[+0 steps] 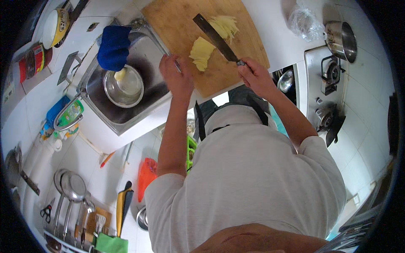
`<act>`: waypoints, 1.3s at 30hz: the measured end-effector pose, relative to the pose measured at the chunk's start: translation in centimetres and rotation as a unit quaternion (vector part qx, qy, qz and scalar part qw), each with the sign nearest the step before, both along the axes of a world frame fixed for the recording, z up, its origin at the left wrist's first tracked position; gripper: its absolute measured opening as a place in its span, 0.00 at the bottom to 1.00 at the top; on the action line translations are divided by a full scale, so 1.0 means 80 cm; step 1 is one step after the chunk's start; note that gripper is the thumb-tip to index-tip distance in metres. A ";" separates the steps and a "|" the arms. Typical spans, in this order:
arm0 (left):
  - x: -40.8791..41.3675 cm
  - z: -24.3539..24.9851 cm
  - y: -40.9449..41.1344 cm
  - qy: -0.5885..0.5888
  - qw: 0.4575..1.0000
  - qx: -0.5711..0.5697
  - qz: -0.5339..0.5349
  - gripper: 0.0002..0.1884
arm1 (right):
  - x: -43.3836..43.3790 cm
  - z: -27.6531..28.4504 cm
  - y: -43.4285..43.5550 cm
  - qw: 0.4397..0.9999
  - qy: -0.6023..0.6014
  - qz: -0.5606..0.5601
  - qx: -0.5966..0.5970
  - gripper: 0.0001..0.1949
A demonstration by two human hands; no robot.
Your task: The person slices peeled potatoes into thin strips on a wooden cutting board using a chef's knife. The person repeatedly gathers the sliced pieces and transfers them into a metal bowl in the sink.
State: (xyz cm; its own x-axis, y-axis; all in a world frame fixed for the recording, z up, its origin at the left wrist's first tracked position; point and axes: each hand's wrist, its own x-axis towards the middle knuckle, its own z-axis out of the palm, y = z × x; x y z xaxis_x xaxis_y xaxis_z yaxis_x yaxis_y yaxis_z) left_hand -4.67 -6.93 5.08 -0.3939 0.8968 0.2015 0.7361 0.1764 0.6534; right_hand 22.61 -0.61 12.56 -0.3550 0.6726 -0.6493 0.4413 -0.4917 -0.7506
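Observation:
My right hand (pixel 253 76) grips the handle of a dark-bladed kitchen knife (pixel 218 39), which slants over a wooden cutting board (pixel 177 22). Thin pale-yellow vegetable slices (pixel 202 52) lie fanned out to the left of the blade. A second pile, of finely cut strips (pixel 225 27), is on its far right side. My left hand (pixel 178 77) is at the board's left edge beside the sink, its fingers bent over a narrow metal strip (pixel 158 42). Whether it grips that strip is unclear.
In the steel sink (pixel 155 76) sits a metal bowl (pixel 109 90) with a pale-yellow piece (pixel 120 75) in it. A blue cloth (pixel 114 47) overhangs the bowl. On the right are a gas stove (pixel 311 69), a steel pot (pixel 337 39) and a clear plastic bag (pixel 302 23).

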 end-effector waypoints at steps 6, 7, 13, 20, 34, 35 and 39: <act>0.076 -0.036 0.049 0.019 0.998 -0.007 0.067 0.13 | 0.010 -0.025 0.031 0.975 -0.045 0.135 0.171 0.16; 0.078 -0.041 0.051 0.020 0.997 -0.003 0.079 0.13 | 0.010 -0.025 0.035 0.974 -0.046 0.146 0.166 0.16; 0.096 -0.058 0.071 0.090 0.987 -0.067 0.119 0.14 | 0.006 -0.032 0.049 0.968 -0.033 0.186 0.167 0.16; 0.102 -0.072 0.075 0.130 0.973 -0.089 0.168 0.14 | 0.002 -0.029 0.050 0.964 -0.037 0.214 0.151 0.16; 0.097 -0.075 0.074 0.131 0.974 -0.094 0.157 0.24 | -0.003 0.013 0.031 0.962 -0.053 0.209 0.166 0.13; 0.098 -0.075 0.072 0.124 0.976 -0.089 0.156 0.24 | -0.002 0.016 0.031 0.962 -0.051 0.208 0.167 0.13; 0.096 -0.074 0.073 0.106 0.979 -0.097 0.144 0.26 | -0.005 0.023 0.033 0.964 -0.063 0.204 0.156 0.14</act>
State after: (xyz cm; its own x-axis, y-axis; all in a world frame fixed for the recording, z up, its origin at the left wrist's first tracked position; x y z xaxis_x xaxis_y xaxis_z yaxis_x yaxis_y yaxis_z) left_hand 3.05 -1.08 -0.84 -0.6036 0.7844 0.1432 0.7531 0.5018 0.4255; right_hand 22.22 2.00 14.43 -0.5630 0.6631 -0.4933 0.6479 -0.0164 -0.7615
